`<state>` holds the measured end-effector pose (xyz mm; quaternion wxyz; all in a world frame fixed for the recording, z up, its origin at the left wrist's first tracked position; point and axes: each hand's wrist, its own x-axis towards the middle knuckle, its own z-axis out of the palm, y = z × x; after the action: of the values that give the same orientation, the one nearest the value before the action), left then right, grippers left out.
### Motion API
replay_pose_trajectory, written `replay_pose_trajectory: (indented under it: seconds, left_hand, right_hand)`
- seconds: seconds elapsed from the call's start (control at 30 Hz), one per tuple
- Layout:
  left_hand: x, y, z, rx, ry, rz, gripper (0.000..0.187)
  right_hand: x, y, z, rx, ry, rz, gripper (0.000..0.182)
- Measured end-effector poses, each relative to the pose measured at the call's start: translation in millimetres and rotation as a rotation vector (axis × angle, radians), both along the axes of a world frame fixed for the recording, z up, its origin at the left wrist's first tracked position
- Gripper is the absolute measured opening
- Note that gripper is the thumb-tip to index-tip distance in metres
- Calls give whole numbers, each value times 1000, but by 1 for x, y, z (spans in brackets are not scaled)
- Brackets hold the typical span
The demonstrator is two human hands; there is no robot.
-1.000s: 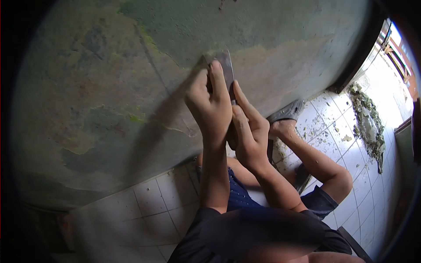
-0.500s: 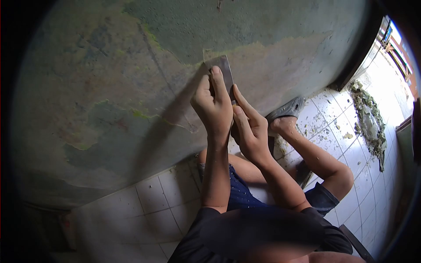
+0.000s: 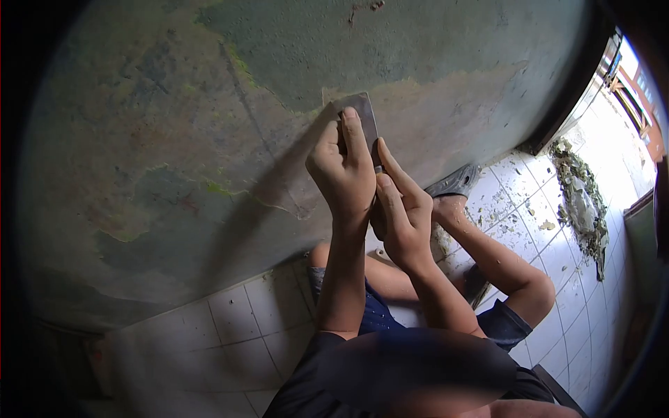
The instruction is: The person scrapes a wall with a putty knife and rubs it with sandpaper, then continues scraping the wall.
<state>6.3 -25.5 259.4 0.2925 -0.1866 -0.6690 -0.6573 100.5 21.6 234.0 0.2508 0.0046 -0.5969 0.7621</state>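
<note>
A flat metal scraper (image 3: 366,118) rests against the wall at the lower edge of the green paint. My left hand (image 3: 347,164) is closed about the blade, its thumb lying along the metal face. Just below and to the right, my right hand (image 3: 405,219) is wrapped round the scraper's handle, which is mostly hidden by the fingers. One finger of the right hand reaches up along the blade's side. Around the blade, the wall (image 3: 272,59) shows green paint above and a bare, paler patch (image 3: 446,97) with ragged edges.
Paint flakes dot the white tiled floor (image 3: 575,299). A heap of scraped debris (image 3: 585,230) with a pale piece of plastic lies at right, near a bright doorway (image 3: 613,104). My bent leg and a grey clog (image 3: 453,182) are close to the wall's base.
The camera view has shifted slightly. Both hands and the scraper have slid a little to the right along the wall, with the grip unchanged.
</note>
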Motion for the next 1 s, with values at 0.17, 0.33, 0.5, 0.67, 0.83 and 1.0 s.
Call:
replay_pose_trajectory:
  seconds: [0.17,0.33,0.5,0.67,0.83,1.0]
  left_hand:
    - [-4,-4,-8,-38,12,-2,43]
    - [-4,-7,5,-54,61,12,42]
    - [-7,-5,9,-13,96,-21,43]
    - [-7,-7,10,-80,38,-18,45]
    - [-10,-3,15,-49,127,8,47]
    - [-3,-4,18,-10,27,-4,47]
  right_hand:
    - [-2,-1,-14,18,45,-32,48]
    - [1,-11,-3,-12,50,-48,48]
    - [-7,-15,-11,48,74,-120,48]
    - [-5,-13,-2,-84,79,-42,49]
    - [-6,-11,3,10,89,-80,49]
    - [-9,-9,-1,20,60,-64,49]
